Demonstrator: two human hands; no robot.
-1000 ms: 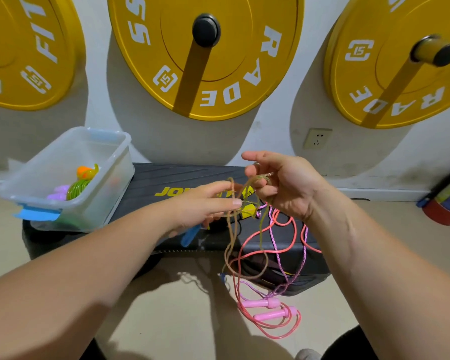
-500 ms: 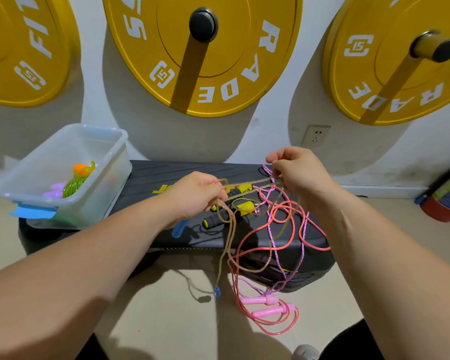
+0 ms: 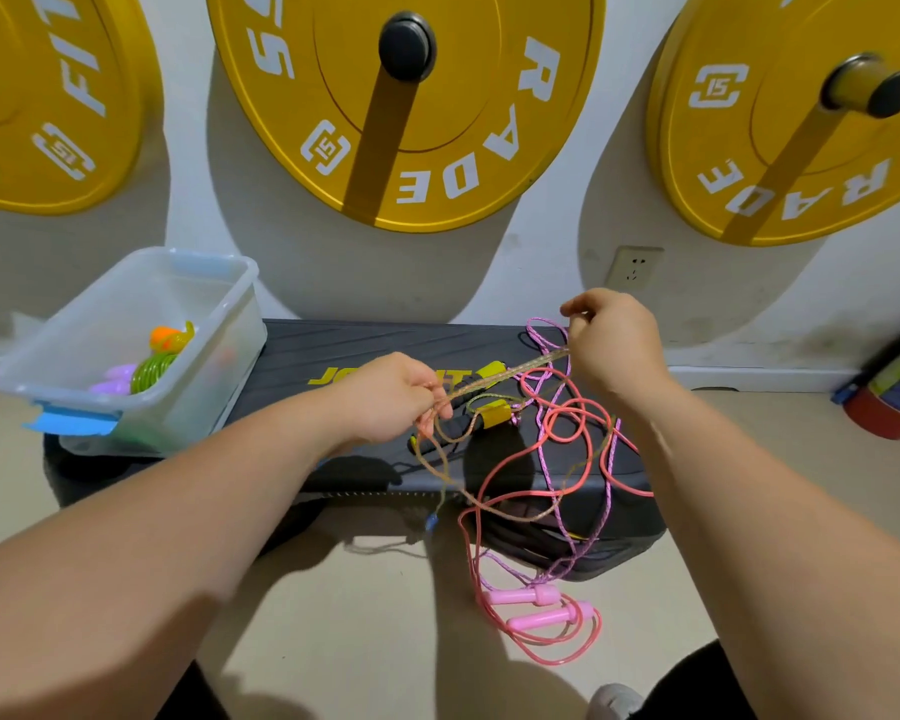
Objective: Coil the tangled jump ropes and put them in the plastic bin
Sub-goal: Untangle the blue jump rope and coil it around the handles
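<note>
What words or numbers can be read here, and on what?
"55": middle yellow plate
"RADE": middle yellow plate; right yellow plate
"15": logo on all three plates
"FIT": left yellow plate
"JO" and "IT": black step, the rest hidden by the left hand
red canister label: too blurred

This is a gym or fitness room. Three large yellow round weight plates [image 3: 463,127] with white lettering hang on black-capped pegs [image 3: 406,44] against a white wall. Below them a black ridged plastic aerobic step platform [image 3: 344,340] sits on the beige floor [image 3: 365,615], with tangled pink, purple and gold jump ropes [image 3: 520,597] draped over it.
</note>
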